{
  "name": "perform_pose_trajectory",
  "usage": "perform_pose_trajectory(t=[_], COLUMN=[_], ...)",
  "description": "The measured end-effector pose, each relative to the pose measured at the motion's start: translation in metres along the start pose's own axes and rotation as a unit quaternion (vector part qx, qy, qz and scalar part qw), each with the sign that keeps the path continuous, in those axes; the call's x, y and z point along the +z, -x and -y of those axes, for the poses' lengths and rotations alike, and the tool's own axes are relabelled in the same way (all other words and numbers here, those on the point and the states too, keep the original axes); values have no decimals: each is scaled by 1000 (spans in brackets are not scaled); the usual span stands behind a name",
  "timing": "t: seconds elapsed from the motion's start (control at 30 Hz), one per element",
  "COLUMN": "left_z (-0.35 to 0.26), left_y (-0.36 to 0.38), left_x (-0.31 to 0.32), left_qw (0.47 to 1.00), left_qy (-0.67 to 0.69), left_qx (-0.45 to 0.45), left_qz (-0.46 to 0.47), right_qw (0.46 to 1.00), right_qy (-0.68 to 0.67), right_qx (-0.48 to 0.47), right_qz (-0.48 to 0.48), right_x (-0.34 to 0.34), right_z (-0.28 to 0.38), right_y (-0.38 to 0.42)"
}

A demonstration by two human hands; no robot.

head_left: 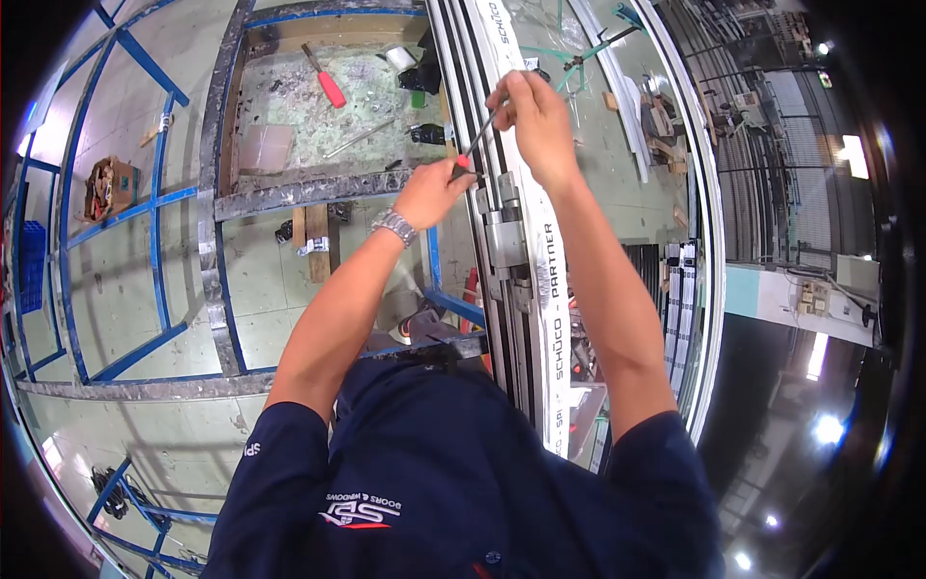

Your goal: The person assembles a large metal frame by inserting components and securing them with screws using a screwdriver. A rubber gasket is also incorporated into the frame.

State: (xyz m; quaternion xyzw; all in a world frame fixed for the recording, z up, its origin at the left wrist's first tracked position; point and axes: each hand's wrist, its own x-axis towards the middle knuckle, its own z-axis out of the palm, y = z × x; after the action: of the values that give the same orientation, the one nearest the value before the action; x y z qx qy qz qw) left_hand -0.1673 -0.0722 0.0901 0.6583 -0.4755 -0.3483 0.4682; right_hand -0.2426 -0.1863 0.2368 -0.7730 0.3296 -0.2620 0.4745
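Observation:
My left hand (429, 196), a metal watch on its wrist, is closed around the red and black handle of a screwdriver (480, 135). The thin shaft slants up and to the right from there. At the shaft's far end my right hand (540, 121) has its fingers pinched together; whether a small part sits in them is hidden. Both hands are over a long window or door profile (554, 318) wrapped in white printed film. A silver hinge (505, 238) is fitted on the profile, just below my left hand.
Left of the profile stands a blue metal frame table (217, 289) with a shallow tray (289, 164). In it lie a red-handled tool (330, 89), a clear sheet (267, 148) and scraps. A cardboard box (114, 186) is further left. More profiles (709, 289) are on the right.

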Motion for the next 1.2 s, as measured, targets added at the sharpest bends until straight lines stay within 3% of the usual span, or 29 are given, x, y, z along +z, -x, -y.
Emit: perform_pose_trajectory(t=[0.5, 0.73, 0.93, 1.07, 1.2], left_z=[-1, 3, -19, -14, -18], left_y=[-13, -23, -20, -19, -21], left_x=[17, 17, 15, 13, 15], left_qw=[995, 971, 901, 899, 837], left_qy=[78, 200, 344, 360, 438], left_qx=[-54, -117, -251, -221, -308], left_qz=[20, 59, 81, 116, 110], right_qw=[991, 971, 950, 942, 937], right_qy=[-2, -24, 20, 90, 138], right_qx=[97, 204, 268, 283, 280], right_qz=[87, 121, 158, 158, 156], right_x=[-6, 3, 25, 39, 54], right_z=[-33, -63, -86, -97, -117], right_y=[-66, -103, -122, -132, -138])
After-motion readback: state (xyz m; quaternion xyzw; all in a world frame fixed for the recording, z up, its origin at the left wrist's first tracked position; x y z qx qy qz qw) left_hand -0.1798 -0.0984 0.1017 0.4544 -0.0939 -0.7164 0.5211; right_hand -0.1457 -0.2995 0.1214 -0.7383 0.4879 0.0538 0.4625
